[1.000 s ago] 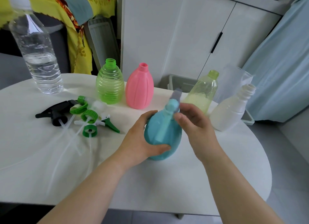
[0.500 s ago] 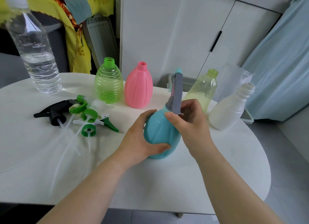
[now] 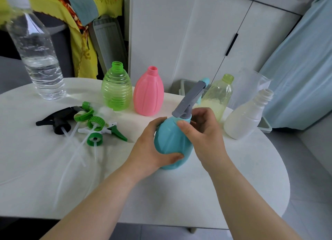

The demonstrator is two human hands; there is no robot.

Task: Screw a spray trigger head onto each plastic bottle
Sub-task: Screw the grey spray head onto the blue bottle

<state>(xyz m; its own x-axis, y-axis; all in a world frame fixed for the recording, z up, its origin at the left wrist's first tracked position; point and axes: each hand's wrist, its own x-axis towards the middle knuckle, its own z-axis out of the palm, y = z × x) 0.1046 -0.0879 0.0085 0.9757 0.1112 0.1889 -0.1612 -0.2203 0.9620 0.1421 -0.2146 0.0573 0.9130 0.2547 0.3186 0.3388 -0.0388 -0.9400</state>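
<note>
A teal bottle [image 3: 170, 143] stands tilted on the white table [image 3: 233, 177]. My left hand [image 3: 150, 150] grips its body from the left. My right hand [image 3: 203, 132] curls round its neck, at the collar of the grey and teal trigger head [image 3: 191, 98] that sits on top and points up to the right. Open-necked bottles stand behind: green [image 3: 116, 89], pink [image 3: 148, 94], pale yellow-green [image 3: 218, 98] and white [image 3: 246, 117]. Loose trigger heads lie at the left, one black [image 3: 57, 122] and green ones [image 3: 96, 126], with long dip tubes.
A large clear water bottle [image 3: 37, 60] stands at the table's back left. A clear plastic cup [image 3: 251, 85] is behind the white bottle. A grey bin [image 3: 181, 85] and white cabinet [image 3: 197, 33] lie beyond the table; its rounded edge is at the right.
The trigger head has turned on the teal bottle: it pointed down toward me, then straight up, now up to the right. My right hand shifted round the neck; the left hand kept its grip.
</note>
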